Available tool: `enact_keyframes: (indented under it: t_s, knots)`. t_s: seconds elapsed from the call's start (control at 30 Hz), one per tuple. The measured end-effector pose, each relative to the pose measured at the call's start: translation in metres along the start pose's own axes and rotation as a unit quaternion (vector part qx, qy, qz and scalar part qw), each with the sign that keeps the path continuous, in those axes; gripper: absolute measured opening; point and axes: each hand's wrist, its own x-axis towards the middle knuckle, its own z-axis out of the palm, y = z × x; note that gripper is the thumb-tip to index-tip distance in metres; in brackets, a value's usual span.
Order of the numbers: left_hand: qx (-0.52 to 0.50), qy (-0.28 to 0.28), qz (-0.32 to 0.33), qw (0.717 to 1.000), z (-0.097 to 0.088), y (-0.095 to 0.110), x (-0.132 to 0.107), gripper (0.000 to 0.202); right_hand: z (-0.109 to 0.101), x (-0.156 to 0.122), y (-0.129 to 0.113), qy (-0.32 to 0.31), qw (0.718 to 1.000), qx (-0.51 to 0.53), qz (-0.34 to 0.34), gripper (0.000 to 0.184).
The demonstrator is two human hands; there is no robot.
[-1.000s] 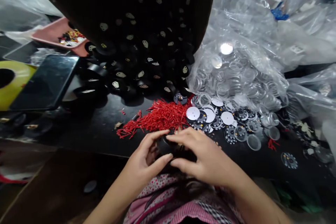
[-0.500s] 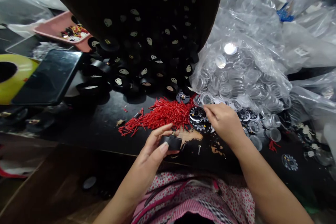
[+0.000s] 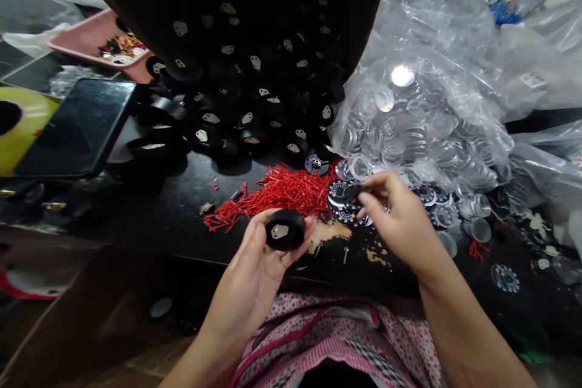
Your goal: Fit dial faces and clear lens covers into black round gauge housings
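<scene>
My left hand (image 3: 257, 264) is closed around the rim of a round black gauge case (image 3: 285, 236), its open side tipped up to show a pale metal plate inside. My right hand (image 3: 398, 215) pinches a small dark disc (image 3: 354, 193), seen nearly edge-on, which looks like a printed dial. Just under it lies a stack of black dials with white markings (image 3: 339, 190). Beyond my left hand spreads a heap of thin red pointers (image 3: 291, 191). A loose grey round part with a brass centre (image 3: 316, 163) rests behind the pointers.
Many black cases (image 3: 252, 136) spill from a dark container at the back. Clear round covers (image 3: 413, 145) fill a plastic bag at right. A phone (image 3: 77, 127) leans against a yellow tape roll (image 3: 31, 115) at left, near a pink tray (image 3: 86, 36). One dial (image 3: 504, 279) lies far right.
My left hand has turned the case so its open side faces up toward me. My right hand has lifted a dark disc from the dial stack.
</scene>
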Motion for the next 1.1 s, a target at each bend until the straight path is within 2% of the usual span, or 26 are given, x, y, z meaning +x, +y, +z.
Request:
enact_keyframes:
  t_s: [0.07,0.1,0.23,0.33,0.47,0.53,0.73,0.87,0.93,1.03,1.1]
  knots:
    - [0.008,-0.029,0.046,0.998,0.003,-0.003,0.0,0.028,0.011,-0.009,-0.01,-0.111,0.99,0.084,0.034,0.015]
    - [0.017,-0.044,0.053,0.997,0.003,-0.004,-0.001,0.03,0.017,-0.012,-0.013,-0.135,0.981,0.127,0.049,0.016]
    - [0.03,-0.066,0.034,0.997,-0.001,-0.012,-0.005,0.036,0.035,-0.021,-0.014,-0.088,0.946,0.288,0.118,0.022]
    - [0.004,-0.071,0.025,0.997,-0.005,-0.017,-0.006,0.041,0.04,-0.024,-0.01,-0.056,0.925,0.346,0.143,0.02]
    - [0.001,-0.011,0.04,0.999,-0.001,-0.016,0.0,0.038,0.034,-0.025,-0.01,-0.018,0.949,0.285,0.135,0.013]
    - [0.009,0.001,0.024,1.0,0.002,-0.013,0.003,0.036,0.03,-0.023,-0.009,-0.016,0.951,0.279,0.131,0.014]
    - [-0.009,-0.007,0.007,1.0,0.003,-0.01,0.004,0.032,0.032,-0.021,-0.007,-0.051,0.926,0.355,0.12,0.033]
    - [-0.004,-0.02,-0.002,1.0,0.003,-0.013,0.003,0.03,0.035,-0.022,-0.007,-0.056,0.904,0.404,0.124,0.02]
    - [0.0,-0.022,-0.006,1.0,0.003,-0.014,0.002,0.03,0.033,-0.022,-0.008,-0.064,0.9,0.412,0.128,0.028]
    - [-0.016,-0.028,-0.017,0.999,0.003,-0.015,0.0,0.032,0.028,-0.023,-0.008,-0.069,0.926,0.351,0.121,0.04]
    - [-0.035,-0.036,-0.021,0.999,0.003,-0.017,-0.002,0.033,0.026,-0.024,-0.008,-0.062,0.952,0.28,0.109,0.035]
